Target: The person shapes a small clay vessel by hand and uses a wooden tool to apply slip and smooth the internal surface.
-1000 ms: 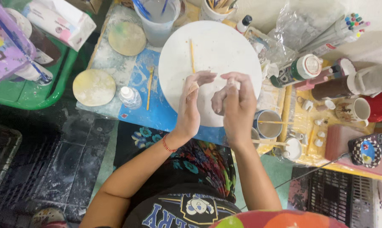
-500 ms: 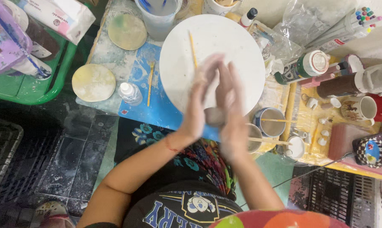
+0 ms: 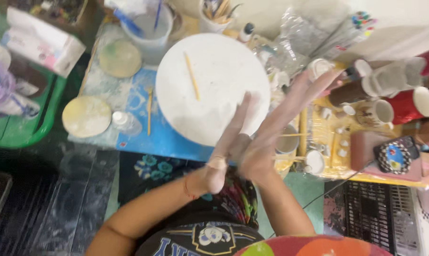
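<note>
white round board [image 3: 214, 90], yellow stick [image 3: 191, 76], blue mat [image 3: 153, 137], red mugs [image 3: 411, 102], green bin [image 3: 29, 128].

A small grey clay lump [image 3: 242, 143] sits pressed between two flat palms, mostly hidden.

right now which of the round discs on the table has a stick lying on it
The large white disc, just beyond the hands; a thin yellow stick lies across it. The two smaller yellowish discs to its left are bare.
</note>
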